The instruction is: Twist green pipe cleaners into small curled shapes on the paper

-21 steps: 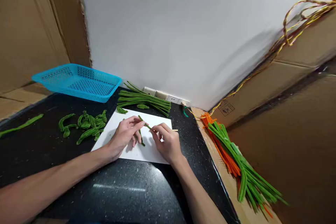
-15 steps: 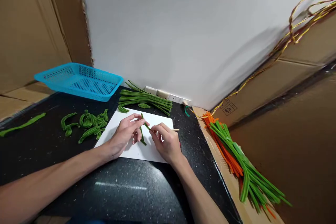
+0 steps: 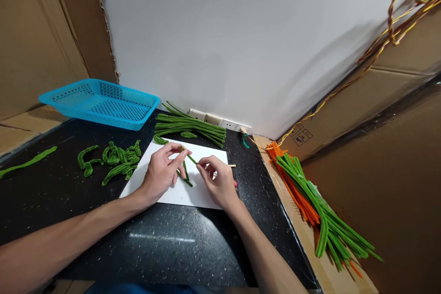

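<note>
Between my hands, above a white sheet, runs a short dark green pipe cleaner. My left hand pinches one end between thumb and fingers. Thumb and index finger of my right hand are closed on its other end. A further green stem piece shows below, angled under the left fingers; whether it joins the held one I cannot tell. At the sheet's top edge lies a curled green piece, and just beyond it a small leaf-shaped piece.
Behind the sheet lies a bundle of green pipe cleaners. Left are shaped green pieces and a blue basket. Green stems and orange stems lie on cardboard at right. A power strip stands against the wall.
The view has shifted slightly. Both hands keep hold of the pipe cleaner, which now shows a little longer and straighter between them.
</note>
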Action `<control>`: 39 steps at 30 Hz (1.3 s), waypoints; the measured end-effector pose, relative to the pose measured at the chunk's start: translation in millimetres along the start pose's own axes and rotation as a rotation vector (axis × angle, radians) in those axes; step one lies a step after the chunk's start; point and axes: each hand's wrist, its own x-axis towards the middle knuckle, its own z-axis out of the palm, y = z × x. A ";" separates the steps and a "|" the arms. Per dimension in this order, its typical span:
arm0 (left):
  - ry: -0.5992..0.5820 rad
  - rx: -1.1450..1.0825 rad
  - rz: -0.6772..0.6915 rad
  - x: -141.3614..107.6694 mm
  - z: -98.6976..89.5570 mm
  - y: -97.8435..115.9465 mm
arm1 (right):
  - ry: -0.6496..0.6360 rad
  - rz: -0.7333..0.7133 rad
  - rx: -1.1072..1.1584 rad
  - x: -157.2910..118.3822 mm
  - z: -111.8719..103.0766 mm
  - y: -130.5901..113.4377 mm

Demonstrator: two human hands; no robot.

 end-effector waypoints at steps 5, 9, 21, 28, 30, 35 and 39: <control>-0.038 -0.017 0.039 -1.7 1.2 4.1 | 0.029 0.017 0.084 -0.9 -1.4 -4.5; -0.091 0.056 -0.025 1.8 -0.2 3.6 | 0.041 0.051 0.156 0.0 -1.6 -7.3; -0.193 0.268 0.156 -6.2 -2.3 -1.7 | -0.023 0.153 0.302 0.9 2.1 -10.0; -0.200 0.317 0.088 -6.0 -3.1 1.9 | 0.007 0.143 0.276 1.7 -0.1 -6.6; -0.229 0.329 0.098 -6.3 -2.7 2.5 | -0.007 0.156 0.287 1.5 -0.4 -6.1; -0.340 0.336 0.152 -7.7 -2.7 -0.4 | -0.005 0.176 0.332 2.2 0.0 -7.0; -0.378 0.408 0.201 -7.4 -5.3 -1.9 | 0.029 0.190 0.360 3.3 -1.6 -7.8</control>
